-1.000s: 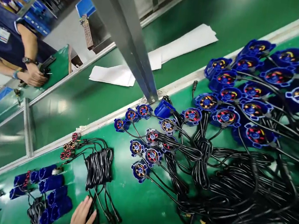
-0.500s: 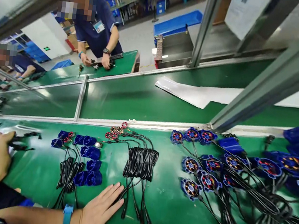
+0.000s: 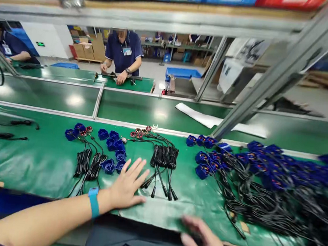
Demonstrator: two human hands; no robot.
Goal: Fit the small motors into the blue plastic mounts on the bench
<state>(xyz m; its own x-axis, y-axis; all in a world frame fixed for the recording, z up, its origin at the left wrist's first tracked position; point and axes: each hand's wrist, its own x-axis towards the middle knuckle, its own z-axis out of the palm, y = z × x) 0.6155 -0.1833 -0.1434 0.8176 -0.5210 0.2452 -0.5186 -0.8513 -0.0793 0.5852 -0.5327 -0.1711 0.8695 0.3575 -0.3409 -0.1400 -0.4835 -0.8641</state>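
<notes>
My left hand (image 3: 128, 185), with a blue band at the wrist, lies palm down with fingers spread near the bench's front edge. It holds nothing. Just ahead of it stand several blue plastic housings (image 3: 108, 166). To its right is a coiled bundle of black cables (image 3: 164, 157), its plug ends pointing toward me and small red-and-copper round parts (image 3: 140, 133) at the far ends. My right hand (image 3: 207, 244) is over the front edge, somewhat blurred, thumb and fingers apart, with nothing visible in it.
At right lies a large pile of blue housings (image 3: 276, 182) with black cables (image 3: 264, 209). Two cable coils (image 3: 83, 163) lie at left. A slanted metal post (image 3: 254, 94) rises behind the bench, near white sheeting (image 3: 197, 116). A co-worker (image 3: 122, 56) works across the line.
The view has levelled and turned. My right hand has come into view at the lower right. My left hand stays spread on the bench; the neighbour's arms at left are out of view.
</notes>
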